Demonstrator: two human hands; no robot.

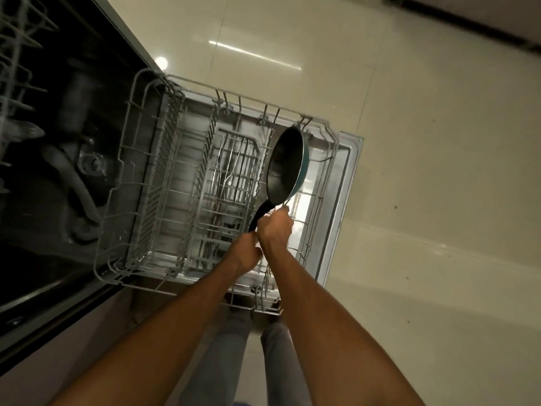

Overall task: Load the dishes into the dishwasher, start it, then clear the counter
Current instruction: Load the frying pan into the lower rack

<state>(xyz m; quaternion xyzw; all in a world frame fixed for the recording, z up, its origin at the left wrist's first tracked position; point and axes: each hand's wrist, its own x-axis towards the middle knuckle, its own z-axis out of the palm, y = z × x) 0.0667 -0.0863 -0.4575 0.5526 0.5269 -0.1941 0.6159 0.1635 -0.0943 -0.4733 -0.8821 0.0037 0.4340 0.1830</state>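
Observation:
A frying pan (285,167) with a black inside and teal outside stands tilted on its edge in the right part of the pulled-out lower rack (140,183). My right hand (275,230) grips its black handle (259,216). My left hand (244,253) is pressed against the right hand at the handle's end, its fingers hidden, so its hold is unclear. The rack rests on the lowered dishwasher door (348,177). A wire cutlery basket (234,168) sits in the rack's middle, left of the pan.
The dark dishwasher tub (58,142) with its spray arm lies to the left, and part of the upper rack (17,54) shows at top left. Cream floor tiles (424,200) spread to the right. My legs (234,361) stand just before the door.

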